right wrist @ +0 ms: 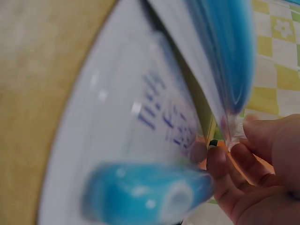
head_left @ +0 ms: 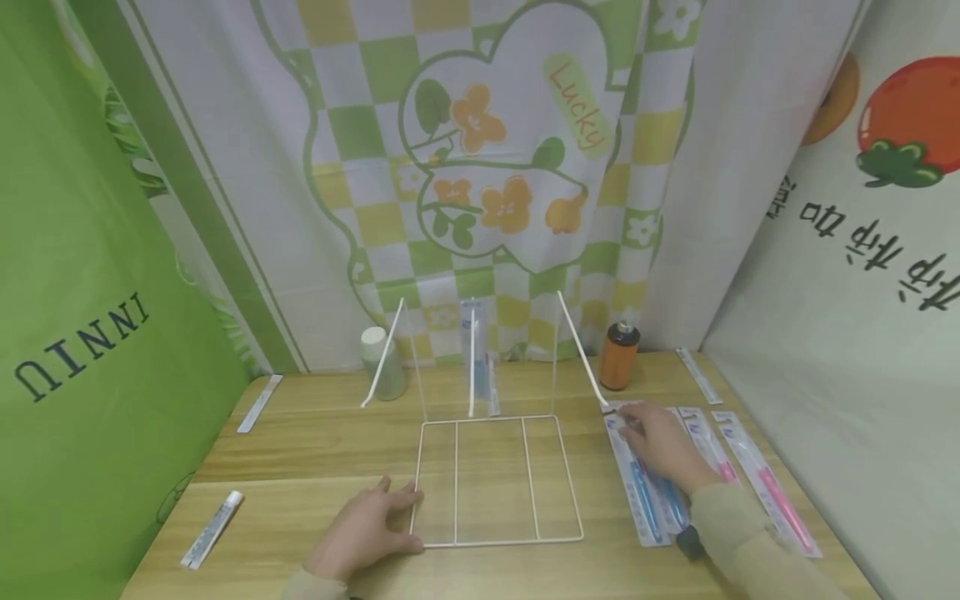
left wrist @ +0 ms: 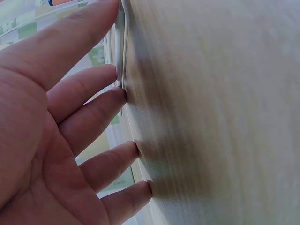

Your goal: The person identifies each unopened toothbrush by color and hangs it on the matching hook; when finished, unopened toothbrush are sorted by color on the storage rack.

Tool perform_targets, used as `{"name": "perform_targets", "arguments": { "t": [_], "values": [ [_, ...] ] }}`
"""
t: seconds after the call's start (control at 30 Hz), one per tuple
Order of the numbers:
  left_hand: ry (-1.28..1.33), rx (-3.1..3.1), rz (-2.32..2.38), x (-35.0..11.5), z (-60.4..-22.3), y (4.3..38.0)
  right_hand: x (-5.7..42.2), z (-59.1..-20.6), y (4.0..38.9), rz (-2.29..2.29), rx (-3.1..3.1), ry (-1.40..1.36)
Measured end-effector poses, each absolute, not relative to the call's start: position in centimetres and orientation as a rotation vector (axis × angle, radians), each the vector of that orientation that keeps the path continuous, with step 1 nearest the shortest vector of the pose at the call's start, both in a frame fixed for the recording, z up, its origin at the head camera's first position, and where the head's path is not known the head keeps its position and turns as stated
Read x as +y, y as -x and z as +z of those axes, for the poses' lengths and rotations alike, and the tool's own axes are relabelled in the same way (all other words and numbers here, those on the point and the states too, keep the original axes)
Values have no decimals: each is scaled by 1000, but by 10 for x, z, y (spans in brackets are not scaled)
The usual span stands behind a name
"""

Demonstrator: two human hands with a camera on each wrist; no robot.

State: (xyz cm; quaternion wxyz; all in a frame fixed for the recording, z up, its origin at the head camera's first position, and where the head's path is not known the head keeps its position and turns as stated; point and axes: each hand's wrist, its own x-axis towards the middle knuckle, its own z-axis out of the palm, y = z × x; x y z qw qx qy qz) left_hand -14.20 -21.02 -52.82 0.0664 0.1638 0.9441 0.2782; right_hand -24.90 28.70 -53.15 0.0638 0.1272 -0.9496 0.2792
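My left hand (head_left: pixel 367 529) rests by the front left corner of a white wire rack (head_left: pixel 502 543), fingers spread and loosely straight. In the left wrist view, several fingertips touch the wooden table (left wrist: pixel 225 117) and the thumb meets the rack's wire. With thumb and fingers, my right hand (head_left: pixel 663 442) pinches the end of a packaged blue toothbrush (right wrist: pixel 225 51), tilted up at the right. Beside it another packaged blue toothbrush (right wrist: pixel 145 192) lies lower. On the rack's middle arm hangs a toothbrush package (head_left: pixel 482 350) with blue in it.
Packaged pink toothbrushes (head_left: pixel 776 492) lie right of my right hand. A white-capped bottle (head_left: pixel 388 375) and an orange bottle (head_left: pixel 618 358) stand at the back. Slim packs lie back left (head_left: pixel 260 404) and back right (head_left: pixel 699 377); a white-capped tube (head_left: pixel 212 531) lies front left. Cloth surrounds the table.
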Motion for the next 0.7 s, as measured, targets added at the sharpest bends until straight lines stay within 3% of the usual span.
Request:
{"name": "perform_targets", "arguments": {
  "t": [0.7],
  "values": [
    [-490, 2862, 831, -211, -531, 142, 266, -503, 231, 902, -2648, -424]
  ]
}}
